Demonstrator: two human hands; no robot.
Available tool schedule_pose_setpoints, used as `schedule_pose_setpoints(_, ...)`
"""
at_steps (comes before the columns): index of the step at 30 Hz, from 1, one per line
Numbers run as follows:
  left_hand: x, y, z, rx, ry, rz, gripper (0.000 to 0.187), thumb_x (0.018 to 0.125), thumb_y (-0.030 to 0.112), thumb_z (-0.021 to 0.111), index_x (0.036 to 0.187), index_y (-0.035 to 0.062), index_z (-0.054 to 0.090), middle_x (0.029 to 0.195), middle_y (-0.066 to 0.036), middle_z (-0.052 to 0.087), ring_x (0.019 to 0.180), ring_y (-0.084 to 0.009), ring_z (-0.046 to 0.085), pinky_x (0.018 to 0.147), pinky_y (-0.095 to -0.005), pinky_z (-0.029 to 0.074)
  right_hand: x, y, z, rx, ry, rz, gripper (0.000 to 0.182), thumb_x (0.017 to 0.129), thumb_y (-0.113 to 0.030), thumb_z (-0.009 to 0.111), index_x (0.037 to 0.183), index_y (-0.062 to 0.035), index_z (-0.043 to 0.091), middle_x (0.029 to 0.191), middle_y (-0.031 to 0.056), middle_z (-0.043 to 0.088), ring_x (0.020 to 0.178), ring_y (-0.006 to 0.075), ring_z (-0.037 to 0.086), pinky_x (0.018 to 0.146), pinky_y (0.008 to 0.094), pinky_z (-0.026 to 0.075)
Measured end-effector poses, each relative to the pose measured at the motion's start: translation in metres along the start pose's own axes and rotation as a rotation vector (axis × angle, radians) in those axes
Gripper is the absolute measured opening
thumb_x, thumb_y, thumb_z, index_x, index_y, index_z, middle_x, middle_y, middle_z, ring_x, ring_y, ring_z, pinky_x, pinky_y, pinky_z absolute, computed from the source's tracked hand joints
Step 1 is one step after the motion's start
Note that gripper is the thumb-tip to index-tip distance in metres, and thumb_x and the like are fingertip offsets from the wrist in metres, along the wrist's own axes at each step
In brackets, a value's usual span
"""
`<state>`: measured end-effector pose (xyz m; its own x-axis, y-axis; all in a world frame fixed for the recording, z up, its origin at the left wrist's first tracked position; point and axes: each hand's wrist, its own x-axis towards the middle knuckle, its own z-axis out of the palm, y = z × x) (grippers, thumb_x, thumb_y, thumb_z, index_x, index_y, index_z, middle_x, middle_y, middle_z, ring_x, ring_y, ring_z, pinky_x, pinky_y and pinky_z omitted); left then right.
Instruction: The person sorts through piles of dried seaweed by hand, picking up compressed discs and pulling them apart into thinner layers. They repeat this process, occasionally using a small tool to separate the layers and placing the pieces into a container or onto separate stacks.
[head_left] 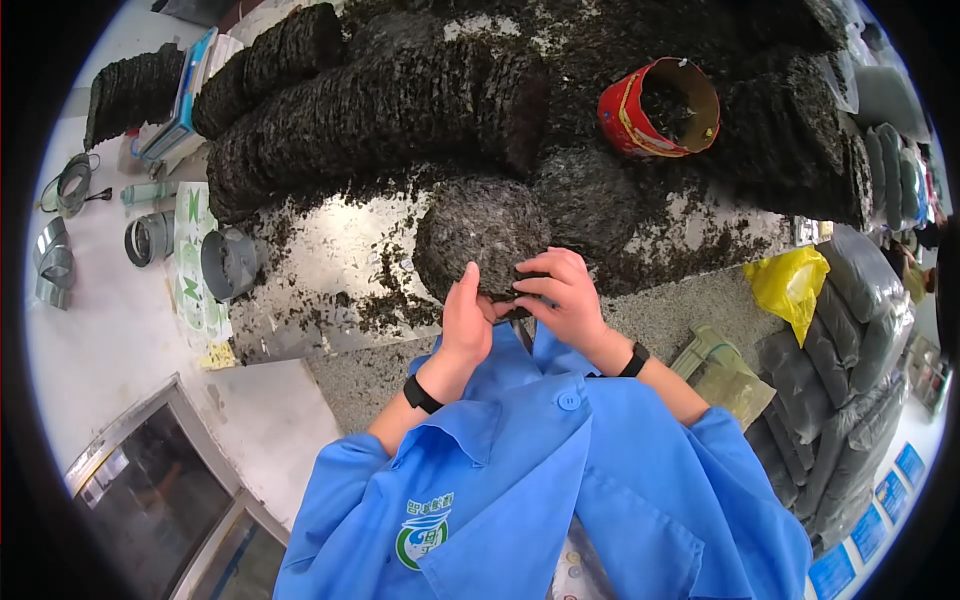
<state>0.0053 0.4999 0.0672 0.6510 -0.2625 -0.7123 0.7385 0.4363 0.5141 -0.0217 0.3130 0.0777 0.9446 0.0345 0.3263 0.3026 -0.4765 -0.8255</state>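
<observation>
Seaweed disc (483, 228) — round, facing up

A shiny table (330, 235), strewn with dark flakes (395, 312), bears 2 rows of dark sheets (375, 125) across its left half, 1 round dark pile (485, 230) at the near edge and, towards the right edge, 1 red bucket (635, 115).
</observation>
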Motion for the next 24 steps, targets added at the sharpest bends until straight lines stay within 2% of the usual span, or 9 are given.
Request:
schedule_pose_setpoints(5, 0.003, -0.008, 0.011, 0.096, 0.076, -0.024, 0.03, 0.11, 0.035, 0.046, 0.113, 0.0065, 0.056, 0.109, -0.01, 0.066, 0.091, -0.0186, 0.069, 0.08, -0.0438, 0.064, -0.001, -0.004, -0.016, -0.12, -0.033, -0.041, 0.026, 0.07, -0.009, 0.085, 0.093, -0.0102, 0.074, 0.096, 0.0029, 0.068, 0.096, 0.0266, 0.064, 0.088, 0.041, 0.049)
schedule_pose_setpoints(8, 0.001, -0.006, 0.031, 0.157, 0.121, -0.021, 0.03, 0.109, 0.035, 0.049, 0.11, 0.0058, 0.054, 0.107, -0.01, 0.064, 0.088, -0.0197, 0.068, 0.083, -0.0461, 0.064, 0.007, -0.008, -0.032, -0.105, -0.145, -0.009, 0.021, 0.071, -0.003, 0.082, 0.09, -0.0089, 0.073, 0.092, 0.0056, 0.066, 0.09, 0.0279, 0.065, 0.082, 0.0389, 0.051)
schedule_pose_setpoints(9, -0.003, -0.001, 0.044, 0.155, 0.115, -0.017, 0.03, 0.109, 0.035, 0.049, 0.11, 0.0058, 0.054, 0.107, -0.01, 0.064, 0.088, -0.0197, 0.068, 0.083, -0.0461, 0.064, 0.011, -0.01, -0.039, 0.082, -0.134, 0.143, 0.018, 0.074, 0.0, 0.08, 0.088, -0.0077, 0.073, 0.09, 0.0064, 0.066, 0.087, 0.026, 0.066, 0.079, 0.0364, 0.052)
schedule_pose_setpoints(13, -0.008, 0.005, 0.073, 0.005, -0.058, 0.048, 0.04, 0.111, 0.034, 0.04, 0.129, 0.0, 0.052, 0.127, -0.017, 0.063, 0.109, -0.0285, 0.067, 0.095, -0.0508, 0.06, 0.019, 0.007, -0.069, 0.45, -0.162, 0.52, 0.012, 0.08, 0.004, 0.077, 0.086, -0.0045, 0.072, 0.088, 0.0051, 0.068, 0.083, 0.0169, 0.067, 0.073, 0.0301, 0.054)
schedule_pose_setpoints(15, -0.005, 0.004, 0.076, -0.051, -0.122, 0.049, 0.046, 0.112, 0.033, 0.037, 0.137, -0.0026, 0.049, 0.136, -0.019, 0.06, 0.12, -0.0317, 0.065, 0.099, -0.0518, 0.058, 0.032, 0.014, -0.094, 0.638, -0.028, 0.625, 0.009, 0.083, 0.003, 0.078, 0.087, -0.0026, 0.072, 0.091, 0.002, 0.069, 0.084, 0.0115, 0.066, 0.075, 0.0273, 0.054)
schedule_pose_setpoints(17, -0.006, 0.004, 0.081, -0.095, -0.143, 0.051, 0.047, 0.112, 0.032, 0.034, 0.142, -0.0023, 0.046, 0.136, -0.02, 0.06, 0.121, -0.0332, 0.064, 0.103, -0.0559, 0.055, 0.068, 0.024, -0.141, 0.308, 0.275, 0.58, 0.001, 0.091, -0.001, 0.072, 0.09, -0.0009, 0.071, 0.093, 0.003, 0.07, 0.084, 0.0111, 0.065, 0.076, 0.0274, 0.054)
schedule_pose_setpoints(19, -0.011, 0.005, 0.082, -0.097, -0.141, 0.027, 0.047, 0.112, 0.032, 0.033, 0.143, -0.0022, 0.045, 0.139, -0.02, 0.059, 0.123, -0.034, 0.063, 0.105, -0.057, 0.054, 0.098, 0.072, -0.18, 0.301, 0.512, 0.372, 0.006, 0.095, -0.003, 0.068, 0.097, 0.0015, 0.071, 0.096, 0.0039, 0.072, 0.082, 0.0089, 0.064, 0.075, 0.0256, 0.053)
schedule_pose_setpoints(22, -0.019, 0.003, 0.088, -0.08, -0.131, -0.012, 0.049, 0.112, 0.032, 0.032, 0.145, -0.002, 0.044, 0.143, -0.019, 0.057, 0.128, -0.0353, 0.06, 0.106, -0.0581, 0.053, 0.117, 0.097, -0.206, -0.619, 0.157, 0.304, 0.048, 0.088, -0.02, 0.079, 0.13, -0.0002, 0.064, 0.123, 0.0171, 0.068, 0.114, 0.0297, 0.065, 0.099, 0.0402, 0.051)
schedule_pose_setpoints(24, -0.018, 0.007, 0.095, -0.078, -0.119, -0.012, 0.05, 0.112, 0.033, 0.031, 0.146, -0.0018, 0.043, 0.144, -0.019, 0.056, 0.129, -0.0357, 0.059, 0.107, -0.0582, 0.052, 0.096, 0.061, -0.195, -0.425, -0.035, 0.043, 0.075, 0.076, -0.023, 0.085, 0.142, -0.0027, 0.056, 0.143, 0.0225, 0.057, 0.136, 0.0368, 0.052, 0.114, 0.0465, 0.041)
